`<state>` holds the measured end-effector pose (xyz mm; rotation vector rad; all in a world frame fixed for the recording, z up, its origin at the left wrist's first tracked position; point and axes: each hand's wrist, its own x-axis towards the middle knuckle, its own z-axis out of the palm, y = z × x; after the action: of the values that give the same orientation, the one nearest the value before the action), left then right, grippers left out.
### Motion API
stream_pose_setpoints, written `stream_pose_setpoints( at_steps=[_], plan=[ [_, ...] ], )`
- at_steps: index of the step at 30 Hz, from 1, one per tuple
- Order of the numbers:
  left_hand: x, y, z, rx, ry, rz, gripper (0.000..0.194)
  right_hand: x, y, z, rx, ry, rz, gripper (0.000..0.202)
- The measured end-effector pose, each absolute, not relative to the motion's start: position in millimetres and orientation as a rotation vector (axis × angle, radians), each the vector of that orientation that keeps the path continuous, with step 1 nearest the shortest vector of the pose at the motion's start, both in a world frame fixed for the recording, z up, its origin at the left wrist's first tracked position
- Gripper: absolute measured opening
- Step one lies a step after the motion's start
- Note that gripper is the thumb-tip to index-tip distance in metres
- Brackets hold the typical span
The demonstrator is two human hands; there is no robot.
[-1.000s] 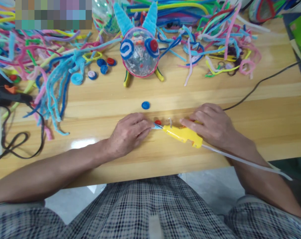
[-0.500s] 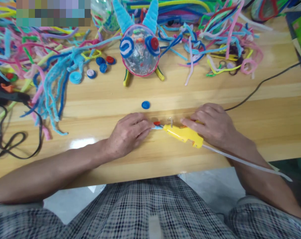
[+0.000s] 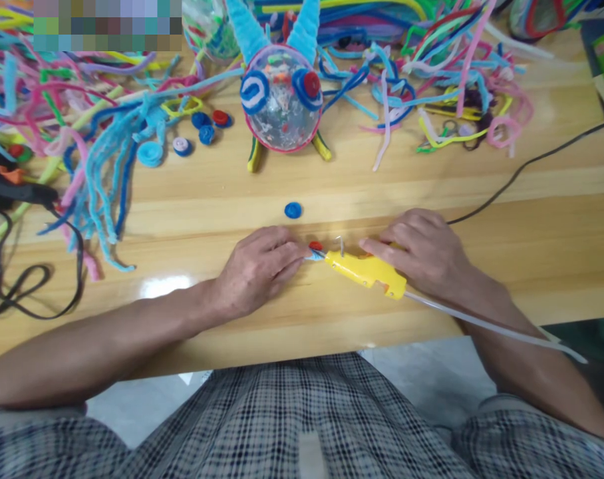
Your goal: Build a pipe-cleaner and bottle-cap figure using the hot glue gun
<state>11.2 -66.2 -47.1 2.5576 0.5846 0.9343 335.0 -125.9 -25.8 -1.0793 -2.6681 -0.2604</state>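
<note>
Yellow plastic glue gun (image 3: 362, 269) stays in my right grip (image 3: 422, 249), small light-blue fuzzy piece (image 3: 314, 255) pinched in my left grip (image 3: 261, 269); I record negligible shift, suggesting continued gluing.

The glue gun (image 3: 362, 270) is near the tabletop's (image 3: 531, 233) front edge; behind it, leftward, lies a disc (image 3: 293, 210); farther back, a ball figure (image 3: 281, 116) stands between left and right pipe-cleaner heaps (image 3: 150, 120).

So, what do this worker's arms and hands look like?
They're human: the left hand and right hand are ungloved, with no ring or watch visible. The forearms are bare, below loose short sleeves checked in grey, white and dark tones, with plain greyish edges.
</note>
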Motion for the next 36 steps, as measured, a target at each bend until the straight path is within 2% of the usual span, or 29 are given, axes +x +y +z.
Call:
stream_pose_setpoints(
  at_steps=[10, 25, 33, 36],
  plan=[
    [9.7, -66.0, -47.7, 2.592, 0.604, 0.914, 0.008, 333.3, -126.8, -23.5, -1.088, -2.688, -0.290, 0.038],
    [11.2, -66.1, -48.5, 2.580, 0.608, 0.951, 0.008, 334.5, -125.8, -22.6, -1.092, -2.715, -0.327, 0.033],
    [10.5, -66.5, -49.6, 2.558, 0.615, 0.949, 0.008, 346.0, -126.7, -29.6, -1.220, -2.582, -0.045, 0.032],
    [9.9, -67.2, -51.0, 2.544, 0.633, 0.927, 0.010, 351.7, -126.1, -30.6, -1.283, -2.435, 0.127, 0.038]
  ],
)
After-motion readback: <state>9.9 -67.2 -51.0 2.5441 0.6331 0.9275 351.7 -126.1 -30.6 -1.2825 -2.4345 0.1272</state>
